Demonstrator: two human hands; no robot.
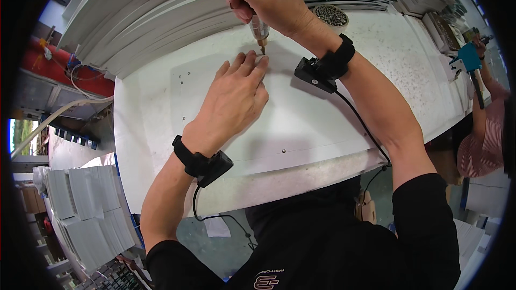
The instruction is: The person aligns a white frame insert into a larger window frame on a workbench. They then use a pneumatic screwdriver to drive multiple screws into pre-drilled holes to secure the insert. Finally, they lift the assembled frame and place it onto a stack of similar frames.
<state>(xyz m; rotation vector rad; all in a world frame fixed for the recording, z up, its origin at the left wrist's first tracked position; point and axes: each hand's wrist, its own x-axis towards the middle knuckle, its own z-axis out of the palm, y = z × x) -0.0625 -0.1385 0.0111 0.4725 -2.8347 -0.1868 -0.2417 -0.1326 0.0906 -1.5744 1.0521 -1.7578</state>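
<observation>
An electric screwdriver [260,31] stands nearly upright at the far side of the bench, its lower housing clear and its tip brass-coloured. My right hand [266,0] is wrapped round its upper body, where a black cord loops over the fingers. The thin bit points down at the far edge of a white panel [322,123]; whether it touches a screw is too small to tell. My left hand [232,94] lies flat on this panel, fingers stretched out, fingertips just beside the bit. Small screws [284,151] sit in the panel near its edges.
Behind the panel lean stacked white sheets [145,16]. A round tub of small screws [331,16] stands beyond my right wrist. At the right, another person [484,145] is near a teal tool [468,58]. More stacked white panels [88,198] are at the lower left.
</observation>
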